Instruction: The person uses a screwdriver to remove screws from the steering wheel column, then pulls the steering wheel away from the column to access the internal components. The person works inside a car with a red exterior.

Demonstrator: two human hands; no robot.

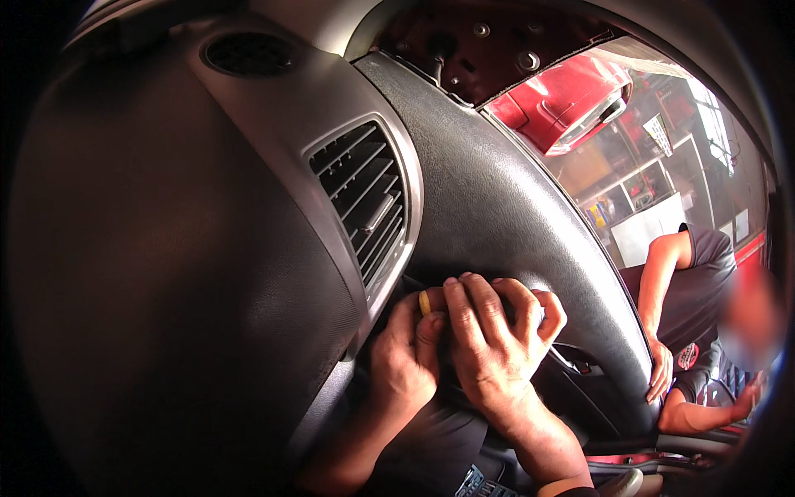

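My left hand (pixel 403 358) and my right hand (pixel 495 341) are pressed together against the edge of a dark grey car dashboard (pixel 166 290), just below an air vent (pixel 364 195). A small yellow object (pixel 424 302) sits pinched at the fingertips of my left hand. My right hand's fingers curl over a dark part hidden beneath them, at the lower edge of a black textured trim panel (pixel 497 207). What the right hand grips cannot be seen.
A round speaker grille (pixel 248 54) sits at the top of the dashboard. Through the opening at right another person in a dark shirt (pixel 704 290) leans near the car. Red bodywork (pixel 571 95) and workshop shelves show behind.
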